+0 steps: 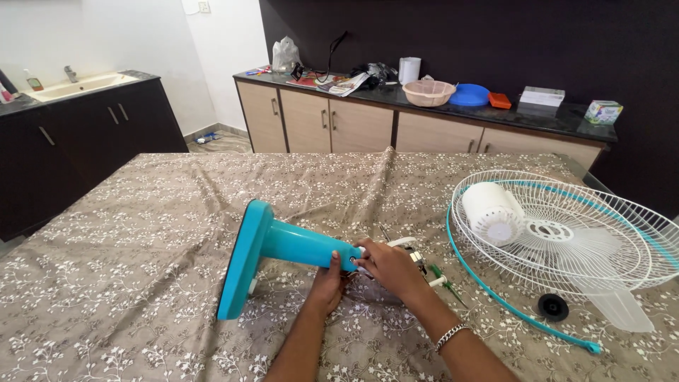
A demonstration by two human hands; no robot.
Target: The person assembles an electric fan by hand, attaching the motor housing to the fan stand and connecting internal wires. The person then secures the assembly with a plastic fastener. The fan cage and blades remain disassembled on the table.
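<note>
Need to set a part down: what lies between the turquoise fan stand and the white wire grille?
In the head view, both hands, left hand and right hand, a green-handled screwdriver, then patterned tablecloth.

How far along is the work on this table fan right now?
The fan lies in pieces. The white wire guards and clear blade lie loose on the tablecloth, with the white motor cover, teal rim band and black knob. The left hand steadies the teal stand, lying on its side; the right hand works at its top end. None of these pieces is joined to the stand.
</note>
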